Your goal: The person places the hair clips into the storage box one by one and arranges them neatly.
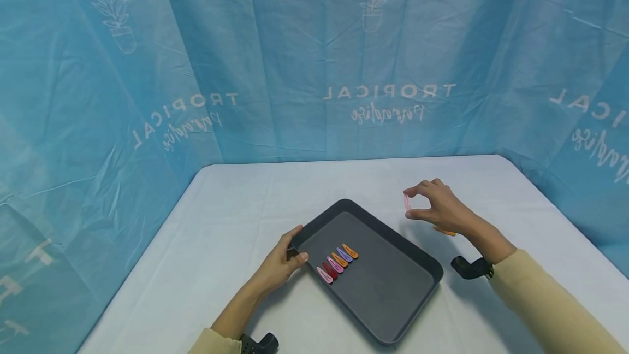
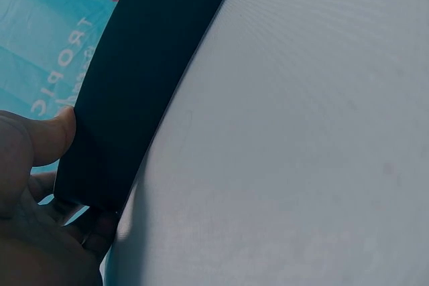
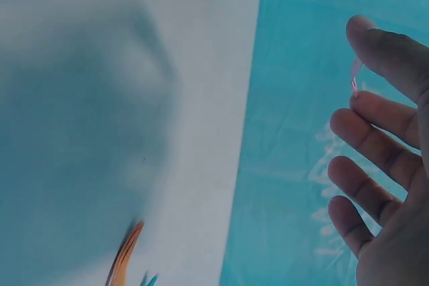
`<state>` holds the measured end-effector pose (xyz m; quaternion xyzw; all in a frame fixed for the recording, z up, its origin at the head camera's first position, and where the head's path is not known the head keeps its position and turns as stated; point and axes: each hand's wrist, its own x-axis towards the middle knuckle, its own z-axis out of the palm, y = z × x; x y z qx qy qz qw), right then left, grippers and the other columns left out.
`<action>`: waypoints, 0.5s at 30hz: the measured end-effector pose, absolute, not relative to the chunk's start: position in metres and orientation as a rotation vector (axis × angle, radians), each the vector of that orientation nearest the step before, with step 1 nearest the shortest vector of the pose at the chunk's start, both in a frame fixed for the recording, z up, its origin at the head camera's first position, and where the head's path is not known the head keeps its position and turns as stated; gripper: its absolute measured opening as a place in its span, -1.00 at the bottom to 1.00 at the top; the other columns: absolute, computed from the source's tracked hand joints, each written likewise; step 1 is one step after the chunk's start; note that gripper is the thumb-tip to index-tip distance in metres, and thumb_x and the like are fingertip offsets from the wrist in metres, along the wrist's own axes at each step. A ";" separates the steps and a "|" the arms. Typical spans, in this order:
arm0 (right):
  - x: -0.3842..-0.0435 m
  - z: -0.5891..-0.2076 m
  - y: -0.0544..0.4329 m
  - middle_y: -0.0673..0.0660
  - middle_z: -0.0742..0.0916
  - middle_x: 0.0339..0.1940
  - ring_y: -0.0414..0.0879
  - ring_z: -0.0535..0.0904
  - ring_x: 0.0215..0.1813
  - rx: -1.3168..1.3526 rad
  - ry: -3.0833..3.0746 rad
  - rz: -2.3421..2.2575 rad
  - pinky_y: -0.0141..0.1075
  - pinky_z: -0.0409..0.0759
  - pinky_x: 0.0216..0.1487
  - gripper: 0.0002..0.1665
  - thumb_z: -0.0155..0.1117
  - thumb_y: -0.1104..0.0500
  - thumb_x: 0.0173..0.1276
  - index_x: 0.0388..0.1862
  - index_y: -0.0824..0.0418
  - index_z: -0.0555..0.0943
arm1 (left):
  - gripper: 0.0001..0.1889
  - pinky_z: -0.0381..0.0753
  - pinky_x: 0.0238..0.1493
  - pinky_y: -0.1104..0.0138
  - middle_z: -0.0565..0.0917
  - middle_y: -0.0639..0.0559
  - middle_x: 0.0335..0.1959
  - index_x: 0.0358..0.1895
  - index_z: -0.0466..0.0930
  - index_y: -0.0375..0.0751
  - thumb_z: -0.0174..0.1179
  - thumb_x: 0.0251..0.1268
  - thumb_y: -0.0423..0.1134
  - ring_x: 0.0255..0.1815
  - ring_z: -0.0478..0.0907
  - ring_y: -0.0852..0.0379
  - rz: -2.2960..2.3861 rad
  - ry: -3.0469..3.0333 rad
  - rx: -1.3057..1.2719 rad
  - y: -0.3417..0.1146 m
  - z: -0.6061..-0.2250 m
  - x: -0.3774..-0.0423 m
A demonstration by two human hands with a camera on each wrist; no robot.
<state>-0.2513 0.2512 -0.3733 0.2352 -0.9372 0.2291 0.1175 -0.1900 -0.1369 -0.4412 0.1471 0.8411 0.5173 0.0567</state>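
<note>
My right hand is raised over the table beyond the tray's right side. Between thumb and index fingertips it pinches a pink snap hair clip, a thin sliver in the right wrist view. The left hand grips the left corner of a dark grey rectangular tray, thumb against its wall. Inside the tray, near that hand, several snap clips lie in a slanting row: light pink, dark red, pink, orange, purple and orange.
Another orange clip lies on the white-covered table under my right wrist. Beside it, a teal tip shows in the right wrist view. A blue printed curtain hangs behind the table and at its sides.
</note>
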 end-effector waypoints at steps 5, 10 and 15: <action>-0.250 -0.368 0.236 0.17 0.66 -0.01 0.03 0.40 0.01 0.732 -2.740 0.697 0.00 0.37 -0.02 -0.37 0.48 0.04 0.06 0.12 0.22 0.57 | -0.29 0.31 0.24 -0.20 0.04 -0.26 0.50 0.48 0.03 0.02 0.15 0.32 -0.18 0.44 0.07 -0.37 1.587 2.536 0.451 -0.137 -0.441 -0.190; -0.249 -0.365 0.219 0.12 0.65 0.03 0.02 0.41 0.07 0.784 -2.752 0.702 0.00 0.44 0.00 -0.36 0.46 -0.01 0.08 0.14 0.18 0.56 | -0.29 0.24 0.22 -0.29 0.06 -0.36 0.47 0.48 0.01 -0.02 0.14 0.33 -0.16 0.42 0.02 -0.46 1.549 2.588 0.549 -0.138 -0.441 -0.190; -0.249 -0.365 0.205 0.09 0.65 0.07 0.01 0.41 0.11 0.866 -2.757 0.717 0.01 0.45 0.04 -0.36 0.46 -0.01 0.08 0.14 0.16 0.56 | -0.29 0.29 0.21 -0.25 0.07 -0.35 0.47 0.48 0.02 -0.05 0.14 0.33 -0.18 0.42 0.06 -0.44 1.568 2.576 0.531 -0.137 -0.441 -0.190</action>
